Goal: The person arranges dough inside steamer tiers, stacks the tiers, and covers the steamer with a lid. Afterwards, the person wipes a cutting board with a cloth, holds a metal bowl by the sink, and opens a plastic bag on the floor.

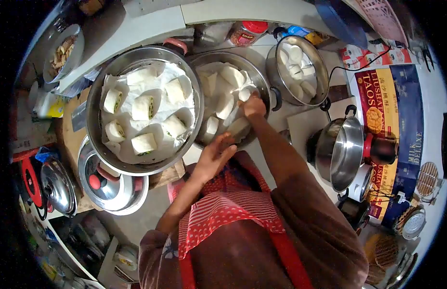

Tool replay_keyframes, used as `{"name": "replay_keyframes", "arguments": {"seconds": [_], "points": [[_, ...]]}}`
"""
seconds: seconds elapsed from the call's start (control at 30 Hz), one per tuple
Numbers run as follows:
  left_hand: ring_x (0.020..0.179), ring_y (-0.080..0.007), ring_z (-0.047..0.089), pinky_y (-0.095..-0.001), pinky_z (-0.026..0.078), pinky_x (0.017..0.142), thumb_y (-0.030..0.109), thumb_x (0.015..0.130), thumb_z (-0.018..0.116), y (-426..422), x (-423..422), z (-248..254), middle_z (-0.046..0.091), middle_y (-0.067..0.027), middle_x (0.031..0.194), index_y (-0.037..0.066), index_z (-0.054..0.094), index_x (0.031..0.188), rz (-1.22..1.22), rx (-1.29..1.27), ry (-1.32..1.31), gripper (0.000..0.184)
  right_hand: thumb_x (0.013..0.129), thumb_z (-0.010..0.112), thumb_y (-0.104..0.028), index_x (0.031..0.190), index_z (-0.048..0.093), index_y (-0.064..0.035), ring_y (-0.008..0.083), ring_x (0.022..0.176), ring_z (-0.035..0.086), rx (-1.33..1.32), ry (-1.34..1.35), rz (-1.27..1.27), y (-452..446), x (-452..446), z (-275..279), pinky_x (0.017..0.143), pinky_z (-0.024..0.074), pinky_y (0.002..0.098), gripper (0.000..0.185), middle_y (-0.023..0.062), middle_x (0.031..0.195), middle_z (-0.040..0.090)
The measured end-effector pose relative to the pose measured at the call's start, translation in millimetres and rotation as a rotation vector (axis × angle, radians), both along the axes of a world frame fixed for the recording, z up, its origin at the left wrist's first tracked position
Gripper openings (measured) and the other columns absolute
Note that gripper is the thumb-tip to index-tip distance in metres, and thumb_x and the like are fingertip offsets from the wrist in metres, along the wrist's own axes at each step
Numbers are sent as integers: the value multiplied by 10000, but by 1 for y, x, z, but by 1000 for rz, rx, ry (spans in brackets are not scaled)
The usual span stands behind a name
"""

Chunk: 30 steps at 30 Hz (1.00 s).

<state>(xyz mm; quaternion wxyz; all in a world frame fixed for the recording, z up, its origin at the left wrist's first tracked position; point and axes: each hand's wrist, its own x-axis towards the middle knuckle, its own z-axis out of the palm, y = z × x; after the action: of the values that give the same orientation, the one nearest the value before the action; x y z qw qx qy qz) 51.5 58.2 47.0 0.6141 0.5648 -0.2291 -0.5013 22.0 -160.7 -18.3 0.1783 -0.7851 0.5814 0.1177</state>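
My right hand [252, 105] reaches into the middle steamer pan [265, 79], its fingers down among white dough pieces [225, 105]; what they hold, if anything, is hidden. Over the near rim of that pan is my left hand [215, 156], palm turned inward, fingers apart, with nothing in it. A pale, rounded piece [239, 129] lies between the two hands. To the left, a larger steamer pan [92, 124] holds several white rolls [143, 107] with green filling on a pale cloth liner.
A pot [320, 62] with white buns stands at the upper right, an empty steel pot [346, 149] below it. Steel lids [110, 180] lie at the lower left. A red-lidded jar [248, 33] sits behind the pans; a bowl [71, 53] is at the upper left.
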Motion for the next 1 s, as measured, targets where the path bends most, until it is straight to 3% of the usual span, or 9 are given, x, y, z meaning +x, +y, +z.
{"name": "replay_keyframes", "arguments": {"seconds": [0.07, 0.17, 0.4, 0.47, 0.6, 0.67, 0.9, 1.0], "points": [[857, -120, 495, -230, 412, 723, 198, 807, 558, 2, 3, 6, 535, -97, 979, -2, 389, 1160, 18, -13, 58, 439, 641, 613, -438, 1108, 386, -3, 324, 882, 555, 70, -16, 227, -2, 1, 3, 755, 451, 382, 677, 214, 940, 563], [856, -117, 492, -231, 415, 720, 201, 810, 554, 4, 8, 6, 527, -89, 991, -4, 381, 1168, -33, 25, 39, 447, 663, 619, -398, 1160, 319, -2, 326, 892, 549, 40, 62, 256, -7, 2, 4, 768, 447, 374, 703, 204, 972, 552], [838, -124, 504, -237, 415, 727, 190, 804, 560, -3, 6, 3, 529, -94, 984, -11, 372, 1171, -29, -1, 19, 458, 682, 616, -323, 1178, 320, -61, 330, 943, 517, 89, 117, 370, -13, 2, -8, 785, 427, 381, 635, 203, 1029, 513], [836, -133, 510, -239, 413, 732, 183, 803, 560, -4, 5, 1, 529, -99, 980, -15, 372, 1168, -23, -3, 13, 456, 678, 619, -302, 1167, 331, -82, 330, 949, 511, -13, 78, 439, -18, 0, -29, 779, 428, 387, 608, 197, 1016, 521], [839, -133, 509, -244, 413, 736, 179, 806, 555, -6, 3, -1, 528, -99, 976, -17, 372, 1167, -26, 13, 42, 449, 680, 613, -289, 1162, 342, -72, 326, 943, 512, 24, 118, 376, -17, 2, -19, 783, 427, 389, 594, 188, 1029, 516], [841, -134, 509, -244, 413, 738, 175, 809, 551, -7, 1, -4, 527, -101, 973, -19, 375, 1165, -28, 12, 44, 442, 745, 566, -260, 1199, 309, -44, 362, 932, 524, -46, 26, 439, -26, -4, -26, 762, 449, 423, 564, 235, 1053, 484], [852, -137, 513, -244, 414, 742, 170, 808, 553, -10, -3, -6, 527, -110, 982, -14, 382, 1163, -21, 7, 15, 435, 679, 647, -309, 1199, 287, -31, 376, 934, 517, 24, 14, 433, -26, -10, -27, 782, 436, 430, 691, 243, 1081, 462], [856, -139, 516, -247, 416, 748, 158, 808, 552, -11, -4, -5, 527, -114, 993, -10, 381, 1165, -17, 18, 21, 430, 656, 672, -318, 1203, 261, -32, 379, 932, 517, -174, -132, 542, -27, -17, -41, 782, 432, 439, 742, 251, 1068, 468]]}}
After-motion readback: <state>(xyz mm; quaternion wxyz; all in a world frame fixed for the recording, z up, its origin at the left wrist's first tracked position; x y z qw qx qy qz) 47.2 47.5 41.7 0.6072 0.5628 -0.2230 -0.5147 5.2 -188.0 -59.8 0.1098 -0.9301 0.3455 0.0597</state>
